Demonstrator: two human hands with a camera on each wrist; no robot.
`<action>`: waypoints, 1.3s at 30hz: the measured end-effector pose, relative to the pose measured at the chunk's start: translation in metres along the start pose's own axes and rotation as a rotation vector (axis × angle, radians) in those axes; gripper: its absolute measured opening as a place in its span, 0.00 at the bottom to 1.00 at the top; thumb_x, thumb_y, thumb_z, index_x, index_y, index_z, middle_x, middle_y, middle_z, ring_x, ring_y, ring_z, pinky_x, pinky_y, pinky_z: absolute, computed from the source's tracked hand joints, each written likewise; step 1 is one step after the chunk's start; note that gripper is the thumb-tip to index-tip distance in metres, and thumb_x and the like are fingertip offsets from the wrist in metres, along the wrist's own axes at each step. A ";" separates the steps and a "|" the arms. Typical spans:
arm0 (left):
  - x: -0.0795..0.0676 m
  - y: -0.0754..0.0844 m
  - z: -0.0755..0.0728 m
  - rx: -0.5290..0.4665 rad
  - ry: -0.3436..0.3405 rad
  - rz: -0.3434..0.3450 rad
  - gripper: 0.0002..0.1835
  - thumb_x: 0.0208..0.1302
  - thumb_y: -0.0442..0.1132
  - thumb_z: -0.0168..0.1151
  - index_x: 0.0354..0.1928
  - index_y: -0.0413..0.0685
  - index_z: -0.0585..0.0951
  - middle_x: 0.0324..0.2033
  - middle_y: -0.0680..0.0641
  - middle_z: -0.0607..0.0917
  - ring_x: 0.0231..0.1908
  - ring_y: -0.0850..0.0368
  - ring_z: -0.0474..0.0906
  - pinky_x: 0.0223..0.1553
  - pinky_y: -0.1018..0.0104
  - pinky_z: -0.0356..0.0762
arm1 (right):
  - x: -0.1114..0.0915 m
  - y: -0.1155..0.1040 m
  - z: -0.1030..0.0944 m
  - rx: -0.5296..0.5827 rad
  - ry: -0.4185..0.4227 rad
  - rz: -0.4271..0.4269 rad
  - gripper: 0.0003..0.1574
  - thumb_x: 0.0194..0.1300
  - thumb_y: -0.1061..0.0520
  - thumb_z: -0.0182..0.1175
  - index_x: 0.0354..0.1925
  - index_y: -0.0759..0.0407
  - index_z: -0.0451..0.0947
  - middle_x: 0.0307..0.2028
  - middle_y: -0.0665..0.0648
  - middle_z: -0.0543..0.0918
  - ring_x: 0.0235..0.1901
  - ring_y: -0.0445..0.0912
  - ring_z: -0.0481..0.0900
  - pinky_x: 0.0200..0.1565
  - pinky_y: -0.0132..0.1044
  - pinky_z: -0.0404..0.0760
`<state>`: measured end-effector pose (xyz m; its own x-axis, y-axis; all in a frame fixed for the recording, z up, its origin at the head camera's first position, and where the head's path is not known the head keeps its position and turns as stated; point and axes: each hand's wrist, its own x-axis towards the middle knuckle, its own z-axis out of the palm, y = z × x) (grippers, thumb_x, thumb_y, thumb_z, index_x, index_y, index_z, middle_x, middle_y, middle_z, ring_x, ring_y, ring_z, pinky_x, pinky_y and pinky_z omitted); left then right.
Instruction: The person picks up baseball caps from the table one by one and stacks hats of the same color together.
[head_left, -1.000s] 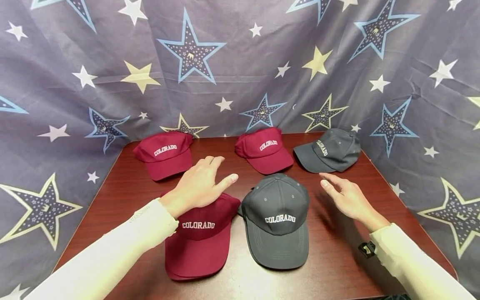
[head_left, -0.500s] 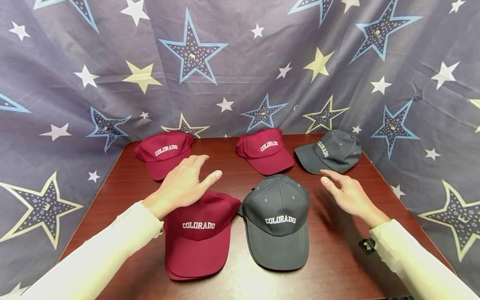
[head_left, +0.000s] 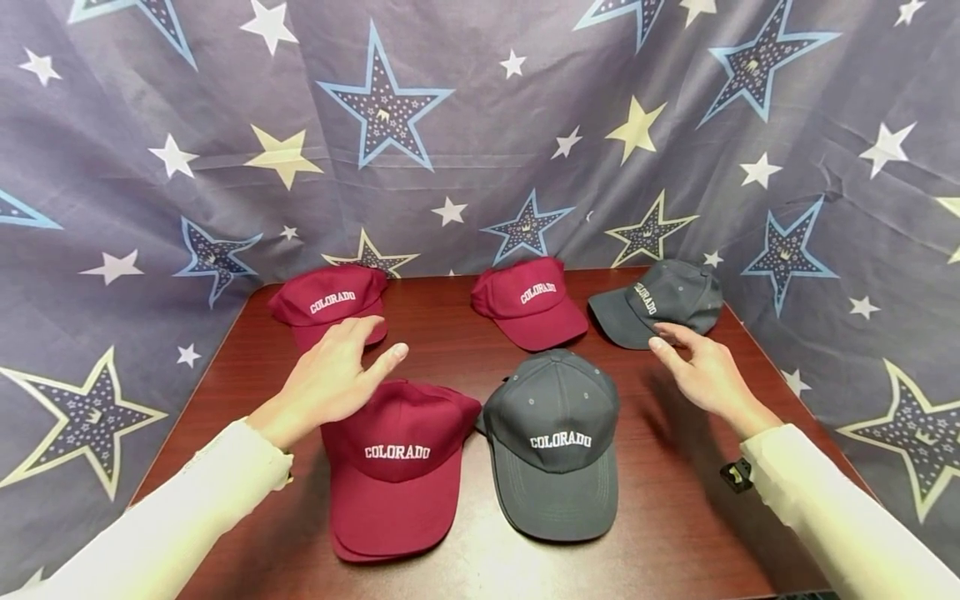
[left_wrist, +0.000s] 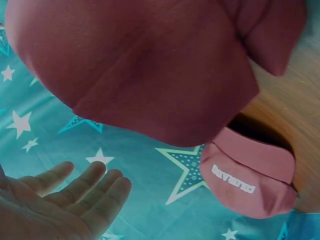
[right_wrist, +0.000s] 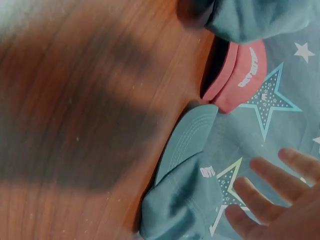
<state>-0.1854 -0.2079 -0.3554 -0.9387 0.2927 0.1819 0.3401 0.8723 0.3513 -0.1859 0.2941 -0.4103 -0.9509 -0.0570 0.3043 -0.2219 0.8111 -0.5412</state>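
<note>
My left hand [head_left: 326, 371], empty and with relaxed fingers, hovers over the back left edge of the front maroon cap [head_left: 397, 508], partly overlapping the back left maroon cap [head_left: 326, 287]. A second brim edge shows under the front maroon cap's brim. In the left wrist view that cap's crown [left_wrist: 135, 70] looms large above the open fingers [left_wrist: 90, 190]. To the right of the front grey cap [head_left: 555, 492], my right hand [head_left: 705, 375] holds nothing; its fingertips overlap the brim of the back right grey cap [head_left: 675, 292]. All caps read COLORADO.
Another maroon cap [head_left: 528, 300] lies at the back middle. The caps sit on a reddish-brown wooden table [head_left: 660, 517]. A grey cloth backdrop [head_left: 480, 108] with stars surrounds the table's back and sides. A dark wrist strap piece [head_left: 737, 475] shows at the right sleeve.
My left hand has drawn left and slightly downward, away from above the front maroon cap. My right hand has shifted slightly right and up. The caps stay where they were.
</note>
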 end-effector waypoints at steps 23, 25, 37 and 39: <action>-0.018 -0.024 -0.003 -0.037 0.028 -0.043 0.41 0.73 0.67 0.50 0.74 0.43 0.66 0.69 0.36 0.70 0.70 0.36 0.64 0.67 0.34 0.63 | 0.057 0.040 -0.014 -0.136 0.162 0.167 0.47 0.71 0.35 0.60 0.72 0.66 0.66 0.62 0.79 0.73 0.60 0.76 0.70 0.61 0.68 0.66; -0.019 -0.025 -0.002 -0.035 0.031 -0.045 0.41 0.73 0.66 0.50 0.74 0.43 0.66 0.69 0.36 0.70 0.70 0.36 0.64 0.67 0.34 0.63 | 0.062 0.043 -0.014 -0.149 0.163 0.172 0.47 0.71 0.34 0.60 0.72 0.66 0.66 0.63 0.79 0.72 0.60 0.78 0.69 0.61 0.70 0.66; -0.026 -0.035 -0.003 -0.035 0.051 -0.057 0.40 0.74 0.65 0.50 0.74 0.42 0.66 0.68 0.35 0.71 0.69 0.36 0.64 0.67 0.36 0.63 | 0.082 0.069 -0.009 -0.197 0.098 0.301 0.52 0.72 0.32 0.56 0.76 0.65 0.58 0.65 0.81 0.69 0.61 0.79 0.66 0.59 0.73 0.65; -0.027 -0.036 -0.003 -0.034 0.052 -0.059 0.40 0.74 0.65 0.50 0.74 0.41 0.66 0.68 0.35 0.71 0.69 0.36 0.64 0.67 0.36 0.63 | 0.085 0.073 -0.008 -0.200 0.082 0.316 0.52 0.73 0.32 0.55 0.77 0.65 0.57 0.65 0.82 0.67 0.61 0.80 0.65 0.59 0.74 0.64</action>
<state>-0.1723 -0.2488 -0.3703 -0.9532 0.2199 0.2074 0.2871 0.8732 0.3939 -0.2809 0.3525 -0.4178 -0.9435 0.2544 0.2125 0.1342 0.8793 -0.4570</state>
